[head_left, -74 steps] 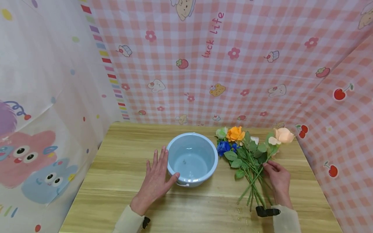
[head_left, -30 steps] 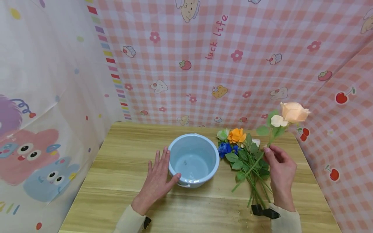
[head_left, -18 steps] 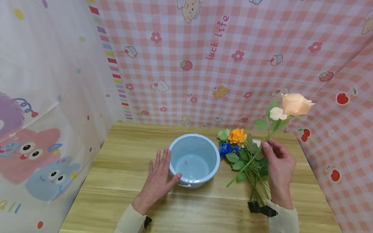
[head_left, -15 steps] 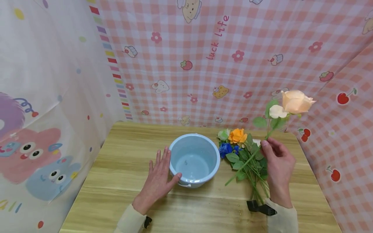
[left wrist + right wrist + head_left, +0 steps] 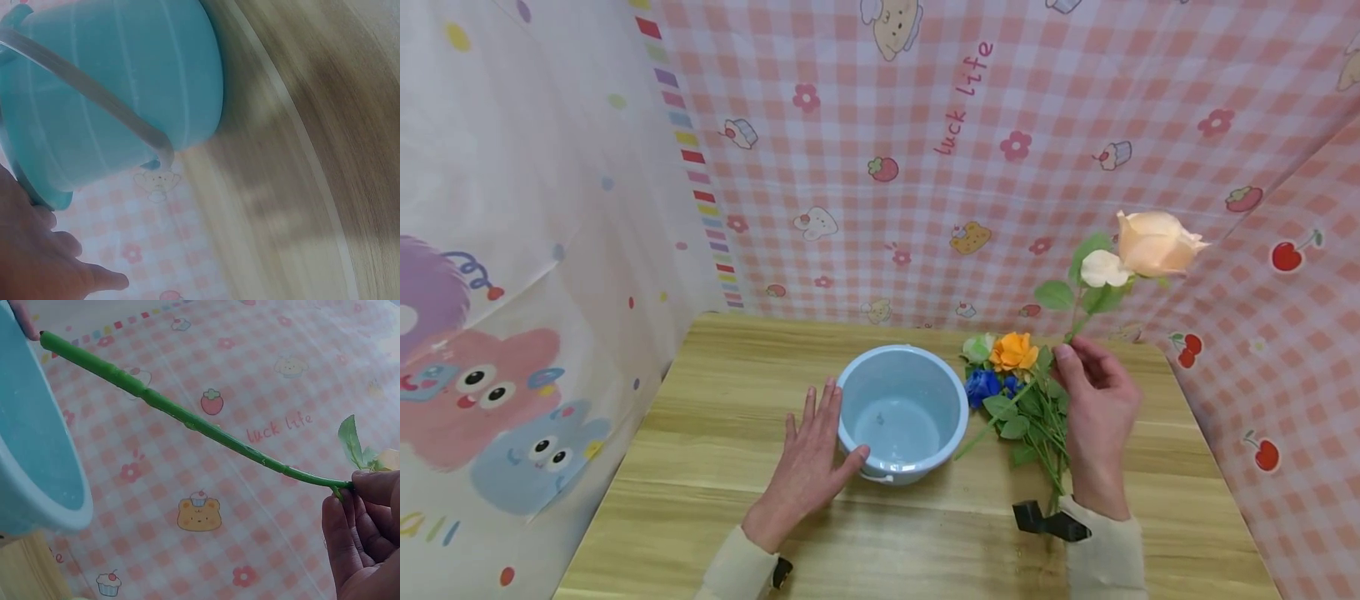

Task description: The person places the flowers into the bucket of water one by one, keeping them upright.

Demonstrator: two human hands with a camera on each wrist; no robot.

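Note:
A light blue bucket (image 5: pixel 958 421) stands on the wooden table, with a little clear liquid in its bottom. Against its left side rests my left hand (image 5: pixel 808 462), fingers straight and spread, thumb near the rim. My right hand (image 5: pixel 1101 408) pinches the stem of a peach rose (image 5: pixel 1157 243) between thumb and fingers, bloom up and to the right. The rose's green stem (image 5: pixel 212 431) slants down left, its cut end close to the bucket in the head view. In the left wrist view the bucket's handle (image 5: pixel 87 87) hangs down its side.
More flowers lie right of the bucket: an orange bloom (image 5: pixel 1015 352), a blue one (image 5: pixel 982 387) and a pale green one (image 5: pixel 977 347), with leaves and crossed stems. Drops of liquid dot the table in front. A checked cloth (image 5: pixel 955 183) hangs behind.
My right hand has lifted the peach rose off the pile of flowers and carried it up and left, bringing its stem end nearer the bucket. My left hand has stayed at the bucket.

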